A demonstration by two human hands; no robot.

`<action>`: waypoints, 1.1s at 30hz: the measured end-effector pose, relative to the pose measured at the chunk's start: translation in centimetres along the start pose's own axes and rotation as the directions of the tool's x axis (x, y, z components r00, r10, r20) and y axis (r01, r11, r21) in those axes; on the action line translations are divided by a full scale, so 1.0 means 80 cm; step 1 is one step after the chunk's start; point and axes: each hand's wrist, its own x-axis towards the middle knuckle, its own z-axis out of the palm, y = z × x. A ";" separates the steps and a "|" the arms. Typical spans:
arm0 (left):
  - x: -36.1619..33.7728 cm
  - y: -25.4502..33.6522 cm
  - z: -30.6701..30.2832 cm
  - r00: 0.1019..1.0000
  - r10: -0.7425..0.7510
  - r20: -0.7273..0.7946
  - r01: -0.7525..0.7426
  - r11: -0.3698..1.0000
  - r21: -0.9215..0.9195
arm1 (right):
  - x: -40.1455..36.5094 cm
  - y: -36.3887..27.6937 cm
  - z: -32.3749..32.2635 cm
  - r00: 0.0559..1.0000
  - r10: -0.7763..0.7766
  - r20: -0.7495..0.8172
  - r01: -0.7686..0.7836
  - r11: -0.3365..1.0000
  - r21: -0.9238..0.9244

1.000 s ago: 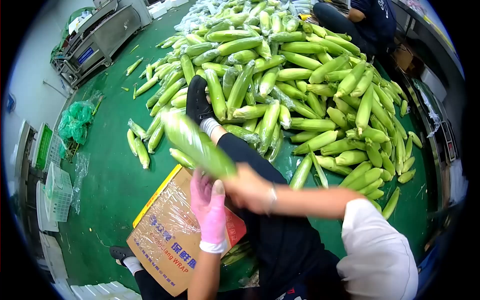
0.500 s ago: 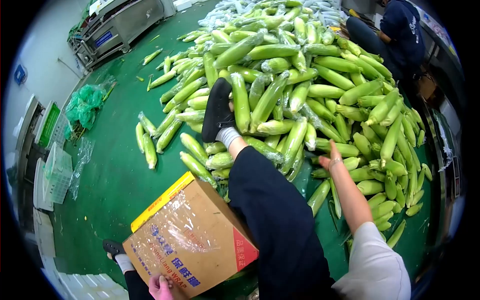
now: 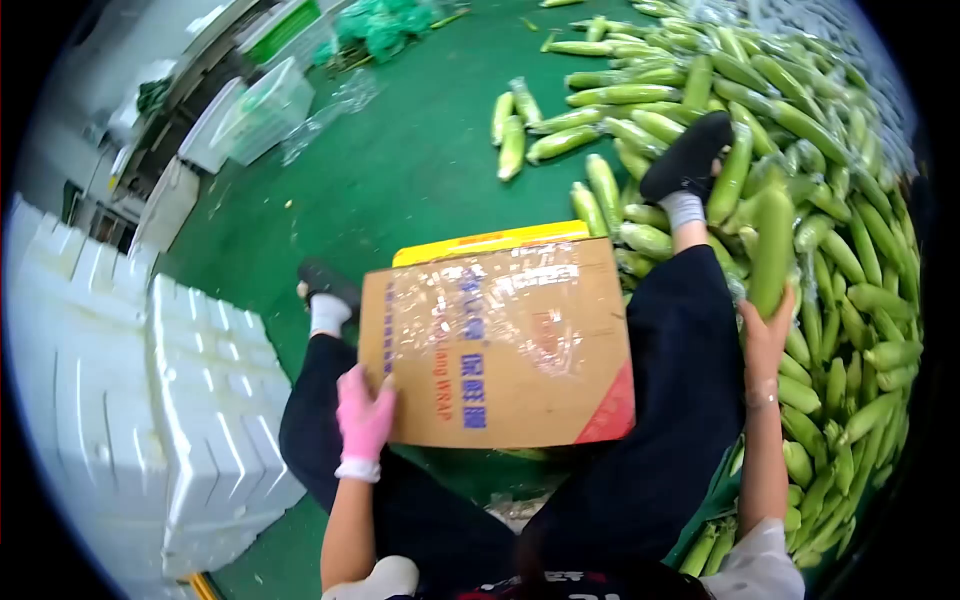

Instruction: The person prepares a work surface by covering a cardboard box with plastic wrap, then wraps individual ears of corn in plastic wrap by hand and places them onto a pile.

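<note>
In my right hand (image 3: 768, 335) is an ear of corn (image 3: 772, 245) in its green husk, held upright with the fingers around its lower end. My left hand (image 3: 364, 418), in a pink glove, rests at the left edge of a cardboard box (image 3: 530, 350), thumb and fingers apart. The box lies between my legs, with blue and red print and a red corner. Clear plastic film (image 3: 545, 310) shines on its top, and a yellow strip (image 3: 490, 242) runs along its far side.
A large heap of corn (image 3: 860, 300) spreads along the right, some ears in clear film. White foam boxes (image 3: 215, 390) stand at the left. Farther back are a white plastic crate (image 3: 265, 110) and a green net bundle (image 3: 385, 25) on the green floor.
My view has swung left and down. My right hand was reaching to the heap and now holds up an ear of corn. My left hand stays by the box, its fingers less pinched.
</note>
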 end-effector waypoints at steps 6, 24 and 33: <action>0.075 0.019 0.032 0.981 0.182 0.071 -0.195 0.944 0.265 | -0.081 -0.099 0.208 0.633 -0.466 0.618 0.491 0.859 0.145; 0.110 0.093 0.047 0.630 0.744 0.221 -0.766 0.642 0.022 | -0.136 -0.110 0.223 0.645 -0.463 0.608 0.637 0.765 -0.093; 0.111 0.090 0.027 0.500 0.755 0.423 -0.833 0.553 -0.002 | -0.082 -0.052 0.177 0.843 -0.424 0.330 0.481 0.870 -0.112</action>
